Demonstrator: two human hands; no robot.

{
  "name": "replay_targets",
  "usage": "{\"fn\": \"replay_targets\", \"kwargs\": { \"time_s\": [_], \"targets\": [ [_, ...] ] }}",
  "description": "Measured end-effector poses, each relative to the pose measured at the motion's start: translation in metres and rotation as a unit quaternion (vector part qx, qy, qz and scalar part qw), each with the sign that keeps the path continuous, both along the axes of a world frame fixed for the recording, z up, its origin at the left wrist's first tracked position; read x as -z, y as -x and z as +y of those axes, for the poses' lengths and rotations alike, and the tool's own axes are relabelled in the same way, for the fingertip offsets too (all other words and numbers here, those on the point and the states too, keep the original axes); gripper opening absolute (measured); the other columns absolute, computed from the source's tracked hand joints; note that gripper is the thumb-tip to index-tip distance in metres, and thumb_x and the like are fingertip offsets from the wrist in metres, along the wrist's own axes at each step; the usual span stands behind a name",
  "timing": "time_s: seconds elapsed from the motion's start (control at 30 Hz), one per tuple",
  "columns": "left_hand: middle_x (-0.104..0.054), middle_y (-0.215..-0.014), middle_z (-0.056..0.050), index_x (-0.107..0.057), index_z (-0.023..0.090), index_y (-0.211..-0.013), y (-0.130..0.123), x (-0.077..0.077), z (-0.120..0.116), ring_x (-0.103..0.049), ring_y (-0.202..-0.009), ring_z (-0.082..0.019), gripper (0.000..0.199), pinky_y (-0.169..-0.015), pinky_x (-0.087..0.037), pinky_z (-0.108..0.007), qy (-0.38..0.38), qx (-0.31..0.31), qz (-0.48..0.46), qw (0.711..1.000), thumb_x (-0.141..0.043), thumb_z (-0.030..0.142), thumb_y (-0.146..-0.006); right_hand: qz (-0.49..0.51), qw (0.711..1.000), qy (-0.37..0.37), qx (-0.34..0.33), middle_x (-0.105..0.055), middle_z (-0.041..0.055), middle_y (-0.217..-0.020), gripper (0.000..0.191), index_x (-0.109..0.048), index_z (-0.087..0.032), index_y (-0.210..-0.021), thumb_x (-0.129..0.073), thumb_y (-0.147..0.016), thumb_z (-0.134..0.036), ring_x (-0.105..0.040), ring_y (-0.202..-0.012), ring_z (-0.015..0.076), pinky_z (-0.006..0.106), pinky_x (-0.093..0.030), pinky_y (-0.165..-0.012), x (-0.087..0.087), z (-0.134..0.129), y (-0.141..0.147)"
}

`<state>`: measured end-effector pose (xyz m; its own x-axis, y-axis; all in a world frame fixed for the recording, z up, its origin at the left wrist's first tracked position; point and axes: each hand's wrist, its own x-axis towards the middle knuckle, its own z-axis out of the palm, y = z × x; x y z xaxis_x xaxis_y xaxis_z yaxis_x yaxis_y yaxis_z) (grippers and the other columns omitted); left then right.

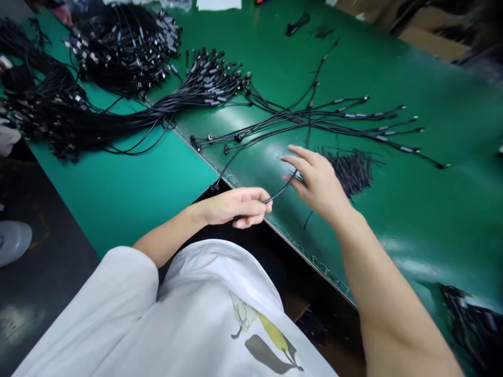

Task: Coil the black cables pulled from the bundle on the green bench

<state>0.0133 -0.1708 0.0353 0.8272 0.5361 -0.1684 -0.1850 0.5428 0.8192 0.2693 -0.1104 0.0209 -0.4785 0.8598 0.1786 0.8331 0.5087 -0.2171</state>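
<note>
My left hand (245,207) is closed around a thin black cable (280,193) at the table's front edge. From that hand the cable rises to the right, toward my right hand (314,178). The right hand's fingers are spread and slightly blurred, with the cable passing by the fingertips; a small pale spot shows there. Beside the right hand lies a pile of short black ties (353,173). Beyond both hands, several loose black cables (291,118) with plug ends are spread across the green table (432,209).
A long bundle of black cables (157,110) stretches along the left, with a large heap of cables (121,47) behind it. More black cables (467,324) lie at the lower right. Cardboard boxes (434,42) stand at the back right. A gap runs below the table edge.
</note>
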Motion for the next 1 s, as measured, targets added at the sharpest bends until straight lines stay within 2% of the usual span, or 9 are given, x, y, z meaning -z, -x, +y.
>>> {"fn": "replay_targets", "kwargs": {
  "time_s": [0.1,0.23,0.33,0.43,0.5,0.57,0.67,0.8,1.0],
  "targets": [
    [-0.050,-0.055,0.007,-0.051,0.016,-0.088,0.027,-0.006,-0.012,-0.035,-0.037,-0.001,0.037,-0.037,-0.025,-0.016,-0.001,-0.010,0.004,1.000,-0.074,0.045,-0.083,-0.052,0.990,-0.013,0.128,-0.064,0.0215,-0.128,0.030,-0.068,-0.006,-0.114,-0.044,-0.097,-0.007,-0.056,-0.125,0.0262,0.039,-0.042,-0.103,-0.014,0.050,-0.023],
    [-0.047,-0.054,0.009,-0.046,0.018,-0.078,0.067,-0.002,-0.015,-0.036,-0.036,0.000,0.041,-0.035,-0.027,-0.012,0.066,-0.208,-0.039,0.975,-0.081,0.040,-0.077,-0.086,0.934,-0.113,0.327,-0.061,0.0280,-0.127,0.041,-0.060,0.002,-0.126,-0.030,-0.105,-0.015,-0.056,-0.122,0.0272,0.038,-0.038,-0.086,-0.072,0.084,-0.073],
    [-0.054,-0.061,0.007,-0.051,0.017,-0.079,0.076,0.007,-0.009,-0.052,-0.048,-0.003,0.037,-0.043,-0.040,-0.010,0.113,-0.335,-0.056,0.934,-0.083,0.035,-0.076,-0.173,0.907,-0.162,0.349,-0.063,0.0281,-0.123,0.049,-0.058,0.002,-0.128,-0.024,-0.108,-0.025,-0.059,-0.117,0.0283,0.038,-0.031,-0.074,-0.106,0.059,-0.083],
    [-0.068,-0.076,0.002,-0.059,0.018,-0.090,0.059,0.016,-0.002,-0.067,-0.067,-0.008,0.028,-0.058,-0.053,-0.016,0.072,-0.370,-0.027,0.926,-0.077,0.038,-0.082,-0.283,0.902,-0.134,0.296,-0.070,0.0230,-0.094,0.048,-0.067,-0.004,-0.115,-0.026,-0.106,-0.027,-0.066,-0.090,0.0264,0.035,-0.023,-0.060,-0.099,-0.004,-0.060],
    [-0.075,-0.098,-0.004,-0.065,0.018,-0.102,0.035,0.019,-0.001,-0.072,-0.092,-0.014,0.028,-0.081,-0.058,-0.025,-0.036,-0.345,0.025,0.937,-0.070,0.042,-0.088,-0.267,0.941,-0.103,0.180,-0.071,0.0138,-0.075,0.035,-0.073,-0.012,-0.098,-0.041,-0.101,-0.027,-0.063,-0.067,0.0204,0.031,-0.023,-0.054,-0.079,-0.055,-0.035],
    [-0.072,-0.119,-0.008,-0.069,0.019,-0.112,0.006,0.020,-0.005,-0.066,-0.117,-0.019,0.031,-0.104,-0.050,-0.032,-0.169,-0.284,0.080,0.940,-0.065,0.042,-0.090,-0.163,0.981,-0.100,0.000,-0.072,0.0059,-0.073,0.030,-0.072,-0.016,-0.092,-0.045,-0.101,-0.027,-0.061,-0.061,0.0134,0.027,-0.028,-0.053,-0.060,-0.099,-0.011],
    [-0.074,-0.106,-0.007,-0.071,0.019,-0.113,-0.031,0.018,-0.017,-0.065,-0.109,-0.018,0.033,-0.106,-0.045,-0.034,-0.266,-0.129,0.120,0.948,-0.061,0.043,-0.092,-0.069,0.990,-0.119,-0.031,-0.071,0.0023,-0.071,0.032,-0.069,-0.017,-0.085,-0.046,-0.103,-0.029,-0.060,-0.060,0.0103,0.026,-0.031,-0.055,-0.051,-0.129,0.002],
    [-0.048,-0.055,0.005,-0.070,0.013,-0.104,-0.045,0.018,-0.021,-0.046,-0.052,-0.008,0.039,-0.067,-0.048,-0.026,-0.131,0.007,0.087,0.987,-0.058,0.048,-0.093,-0.075,0.991,-0.087,0.074,-0.072,0.0024,-0.078,0.036,-0.068,-0.019,-0.087,-0.048,-0.102,-0.044,-0.065,-0.069,0.0134,0.027,-0.031,-0.054,-0.054,-0.128,-0.036],
    [-0.031,-0.045,0.011,-0.070,0.010,-0.087,-0.026,0.017,-0.006,-0.023,-0.039,-0.002,0.032,-0.051,-0.040,-0.020,0.067,0.011,0.003,0.998,-0.071,0.043,-0.085,-0.043,0.990,-0.038,0.131,-0.075,0.0048,-0.095,0.046,-0.069,-0.022,-0.105,-0.033,-0.104,-0.050,-0.068,-0.080,0.0182,0.029,-0.041,-0.055,-0.028,-0.138,-0.094]
  ]
}}
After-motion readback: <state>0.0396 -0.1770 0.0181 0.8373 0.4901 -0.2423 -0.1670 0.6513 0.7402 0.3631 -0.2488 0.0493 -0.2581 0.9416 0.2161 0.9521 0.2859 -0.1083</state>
